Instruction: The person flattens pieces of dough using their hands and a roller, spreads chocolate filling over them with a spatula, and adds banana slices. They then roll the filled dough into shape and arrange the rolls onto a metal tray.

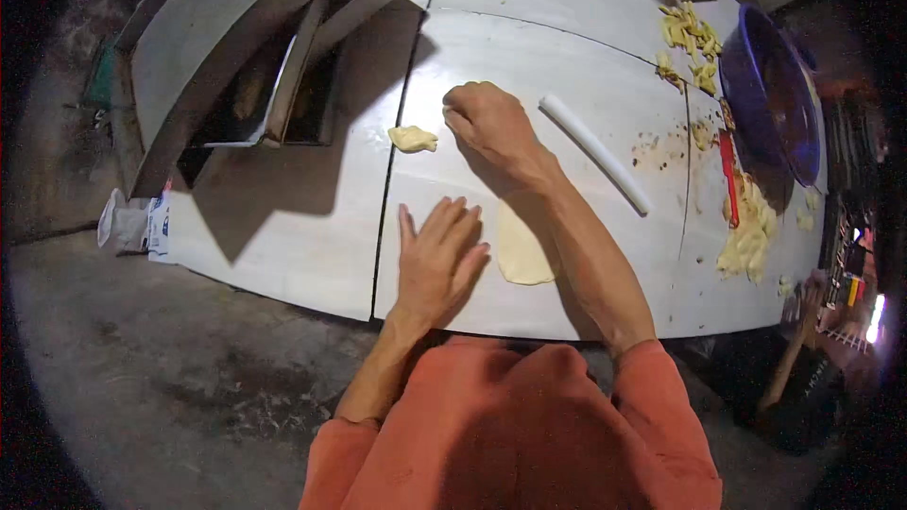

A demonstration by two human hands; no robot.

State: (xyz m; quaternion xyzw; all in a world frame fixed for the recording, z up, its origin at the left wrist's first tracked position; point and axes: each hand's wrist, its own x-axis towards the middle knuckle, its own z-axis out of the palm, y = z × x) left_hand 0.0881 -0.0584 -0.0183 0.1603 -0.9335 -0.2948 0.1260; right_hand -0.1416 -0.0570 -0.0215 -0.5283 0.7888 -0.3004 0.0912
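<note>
- Head view: the left hand [436,260] is palm down near the table's [529,57] near edge, fingers spread apart, with nothing seen in its grasp.
- The right hand [491,127] is farther from that edge, fingers curled together in a loose fist; whether anything is inside cannot be told.
- A flat sheet of dough [525,244] lies toward the near edge, just right of the left hand, partly covered by the right forearm [590,246].
- A small dough lump [413,139] sits left of the right hand, apart from it.
- A white rolling pin [595,154] lies slantwise to the right of the right hand, touched by neither hand.
- Toward the table's right edge are a dough mass [748,236], a red tool [727,178] and a purple basin [770,94].
- The step in hand looks like shaping dough pieces, with one already flattened.
- The next move probably calls for the right hand to open and take the lump, with the left ready to steady it, clear of the sheet.
</note>
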